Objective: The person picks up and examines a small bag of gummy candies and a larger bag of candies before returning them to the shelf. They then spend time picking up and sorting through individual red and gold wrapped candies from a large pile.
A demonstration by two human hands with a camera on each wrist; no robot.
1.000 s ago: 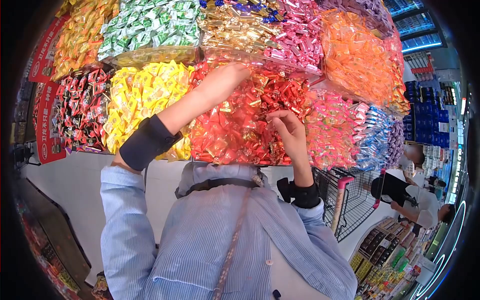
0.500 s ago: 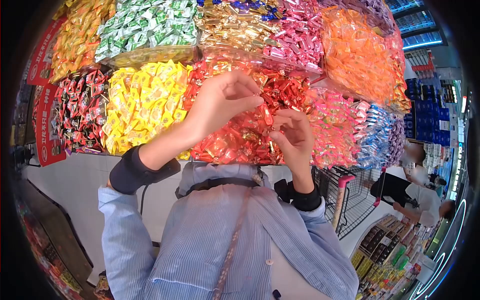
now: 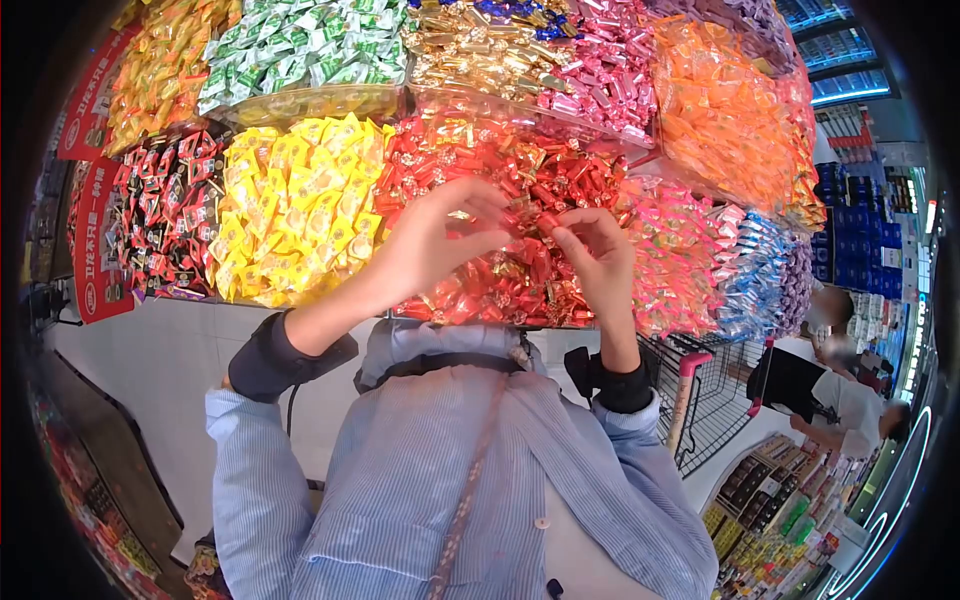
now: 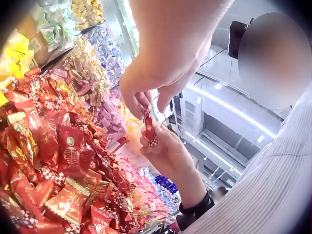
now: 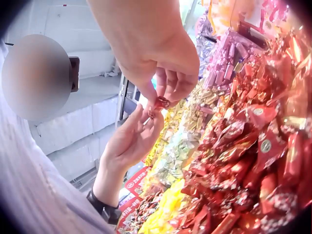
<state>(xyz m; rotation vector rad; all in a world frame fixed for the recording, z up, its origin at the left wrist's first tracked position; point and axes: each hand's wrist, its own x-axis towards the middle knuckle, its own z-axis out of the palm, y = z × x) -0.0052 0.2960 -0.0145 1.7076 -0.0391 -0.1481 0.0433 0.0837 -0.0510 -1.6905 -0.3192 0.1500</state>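
A small red wrapped candy with twisted ends is held up between both hands over a heap of red candies. My right hand pinches its body between thumb and fingers. From the other side my left hand reaches in, fingers curled, with the fingertips at the candy's twisted end. In the right wrist view the candy shows at the right fingertips, and the left hand meets it from below.
Yellow candies and black-and-red ones lie left of the red heap, pink ones right. Behind rise green-white, gold and orange candies. A shopping cart stands at the right, with people beyond.
My left hand has drawn back from the far part of the red heap towards the right hand. Both hands now meet at the red candy.
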